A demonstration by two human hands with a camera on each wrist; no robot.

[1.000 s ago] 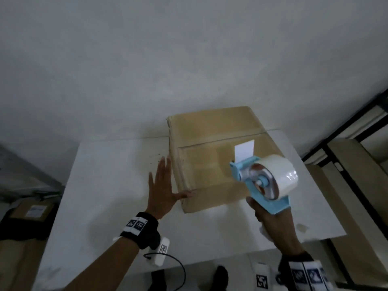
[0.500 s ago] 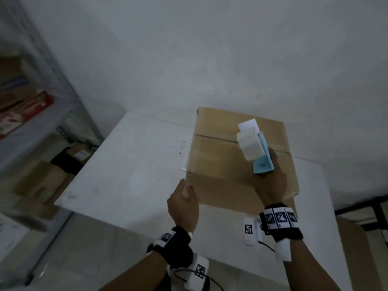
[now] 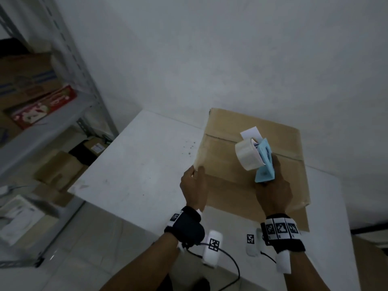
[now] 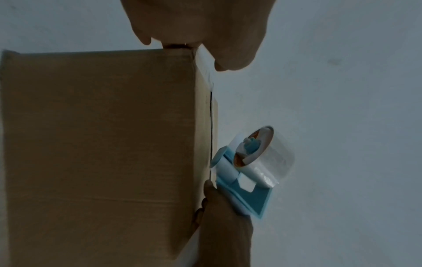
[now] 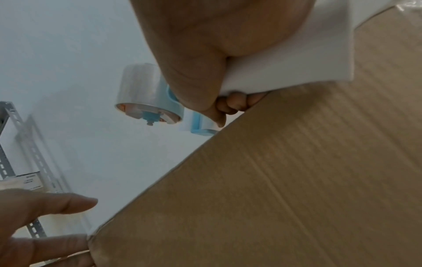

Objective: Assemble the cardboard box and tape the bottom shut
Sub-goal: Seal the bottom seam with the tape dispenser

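Note:
A brown cardboard box [image 3: 237, 185] stands on the white table [image 3: 136, 164] with its closed flaps up and a seam [image 3: 218, 139] running across the top. My right hand [image 3: 271, 190] grips the handle of a blue tape dispenser [image 3: 265, 164], holding its clear roll [image 3: 247, 156] low over the seam; a white tape tab [image 3: 249, 132] sticks out ahead. In the left wrist view the dispenser [image 4: 248, 169] lies against the box [image 4: 102, 144] top. My left hand [image 3: 195, 175] rests against the near left top corner, fingers loosely extended [image 5: 68, 204].
A grey metal shelf rack [image 3: 48, 122] with cartons and a red package stands left of the table. More boxes lie on the floor [image 3: 60, 171] beneath it. A pale wall is close behind the box. Cables hang from both wrist units.
My right hand has brought the dispenser from in front of the box down onto its top. My left hand moved from the box's side to its near left corner. The head view swung left.

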